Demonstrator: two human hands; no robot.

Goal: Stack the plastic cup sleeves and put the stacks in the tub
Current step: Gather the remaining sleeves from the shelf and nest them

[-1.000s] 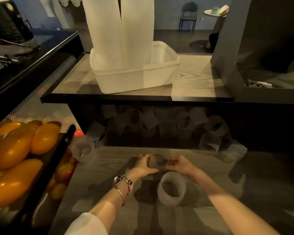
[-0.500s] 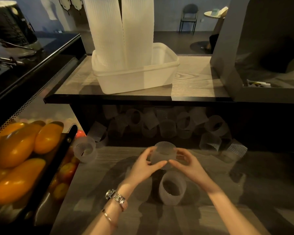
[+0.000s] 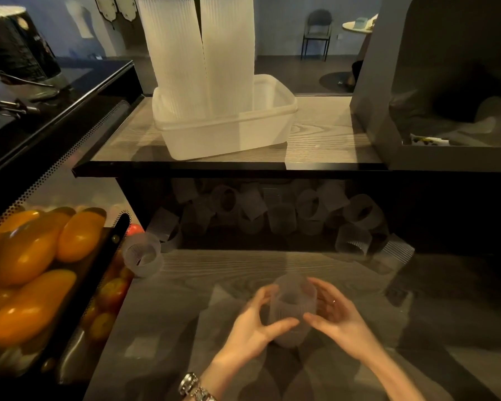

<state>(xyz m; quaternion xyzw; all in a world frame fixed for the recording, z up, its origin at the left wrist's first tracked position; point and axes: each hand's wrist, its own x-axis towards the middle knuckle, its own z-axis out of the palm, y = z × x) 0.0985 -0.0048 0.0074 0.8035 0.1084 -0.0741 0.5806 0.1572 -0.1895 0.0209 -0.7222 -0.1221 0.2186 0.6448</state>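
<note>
The grey wood-grain tabletop [image 3: 214, 273] spreads wide around the fingers, with bare surface to their left, right and front up to the dark recess under the upper wooden shelf [image 3: 324, 131]. On that shelf, well beyond and above the fingers, sits the translucent white rectangular plastic tub [image 3: 266, 125], its right half open, its left half filled by two tall upright stacks of white ribbed sleeves [image 3: 200, 59] that lean slightly apart at the top. In the recess, beyond the fingers, lies a loose heap of translucent ribbed plastic cup sleeves [image 3: 281, 215], pointing every way. Far to the left of the fingers a dark tray of orange oval fruits [image 3: 32, 256] borders the tabletop, and a single loose sleeve on its side [image 3: 142, 256] lies just beside it. Between the hands stands the short stack of translucent cup sleeves [image 3: 292, 311], its long axis upright, mouth up, its base on or close to the tabletop. The left hand [image 3: 252, 328] and right hand [image 3: 336, 316] cup it from either side, fingers [image 3: 281, 325] loosely curved round its wall.
</note>
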